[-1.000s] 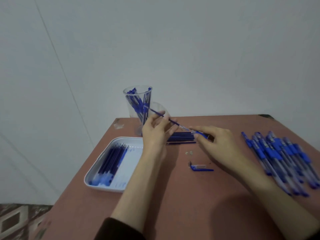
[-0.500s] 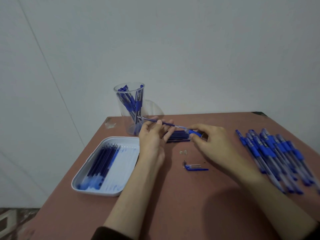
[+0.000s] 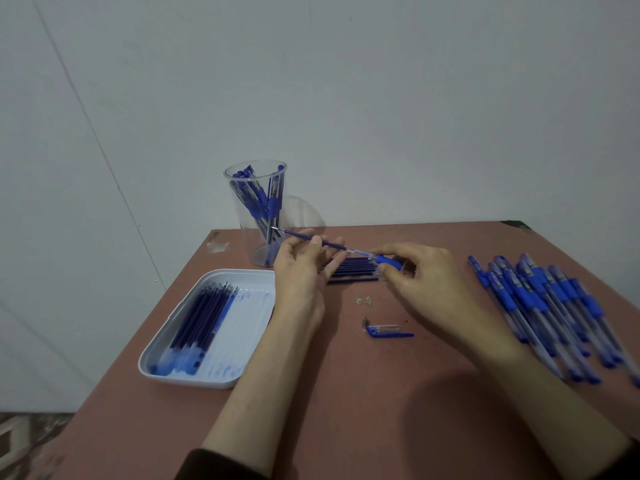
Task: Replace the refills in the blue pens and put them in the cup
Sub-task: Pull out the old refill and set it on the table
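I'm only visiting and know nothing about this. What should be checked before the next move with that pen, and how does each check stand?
1. The left hand pinches the refill: ok.
2. The right hand holds the pen barrel: ok.
3. The refill sits fully inside the pen barrel: not ok, most of it sticks out.
4. The cap is within reach: ok, it lies on the table near the right wrist.
5. The cup stands upright with room left: ok, as far as it shows.
6. The refill is a new one, not a used one: cannot tell.
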Demonstrator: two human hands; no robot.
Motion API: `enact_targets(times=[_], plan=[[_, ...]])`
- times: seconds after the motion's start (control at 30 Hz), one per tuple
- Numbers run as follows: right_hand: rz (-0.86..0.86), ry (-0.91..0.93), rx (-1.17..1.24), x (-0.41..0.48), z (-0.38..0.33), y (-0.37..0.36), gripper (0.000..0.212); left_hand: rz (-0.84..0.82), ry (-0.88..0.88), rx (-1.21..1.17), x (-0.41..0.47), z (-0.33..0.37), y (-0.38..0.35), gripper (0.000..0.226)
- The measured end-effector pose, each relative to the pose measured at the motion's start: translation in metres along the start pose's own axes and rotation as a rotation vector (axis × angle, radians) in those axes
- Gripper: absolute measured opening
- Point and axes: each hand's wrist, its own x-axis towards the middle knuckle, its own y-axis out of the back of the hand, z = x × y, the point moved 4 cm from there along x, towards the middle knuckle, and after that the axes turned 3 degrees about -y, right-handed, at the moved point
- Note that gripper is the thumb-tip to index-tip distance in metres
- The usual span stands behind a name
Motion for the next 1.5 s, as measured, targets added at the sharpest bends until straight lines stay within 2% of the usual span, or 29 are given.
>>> enact_targets(times=[0.17, 0.3, 0.47, 0.57, 0.67, 0.83, 1.0, 1.13, 1.2, 1.33, 1.5], plan=[[-0.007, 0.016, -0.005, 0.0, 0.0, -0.004, 0.023, -0.051, 0.006, 0.07, -0.004, -0.005, -0.003, 0.011], [0.019, -0.03, 0.125, 0.002, 0.003, -0.005, 0.016, -0.147, 0.039, 0.229, -0.009, -0.01, -0.008, 0.01], [0.006, -0.189, 0.488, 0.004, 0.006, 0.001, 0.012, -0.335, 0.062, 0.47, -0.014, -0.004, -0.014, 0.026], [0.028, -0.284, 0.724, 0.006, 0.009, 0.006, 0.014, -0.443, 0.059, 0.661, -0.022, 0.002, -0.014, 0.026], [0.038, -0.337, 0.877, 0.008, 0.011, 0.008, 0.012, -0.598, 0.164, 0.849, -0.026, 0.001, -0.006, 0.035], [0.04, -0.344, 0.86, 0.008, 0.009, 0.009, 0.012, -0.839, 0.221, 1.147, -0.024, -0.001, 0.001, 0.047], [0.018, -0.344, 0.828, 0.006, 0.007, 0.009, 0.013, -0.909, 0.218, 1.228, -0.023, -0.007, 0.002, 0.041], [0.011, -0.326, 0.813, 0.006, 0.005, 0.008, 0.012, -0.886, 0.196, 1.198, -0.02, -0.01, 0.004, 0.03], [0.001, -0.319, 0.803, 0.005, 0.005, 0.007, 0.012, -0.771, 0.104, 1.151, -0.015, -0.007, 0.004, 0.027], [-0.021, -0.284, 0.714, 0.004, 0.005, 0.006, 0.014, -0.354, -0.031, 0.695, -0.01, 0.009, 0.003, 0.026], [-0.083, -0.258, 0.594, 0.003, 0.002, 0.001, 0.016, -0.119, 0.17, 0.135, -0.012, 0.004, 0.003, 0.026]])
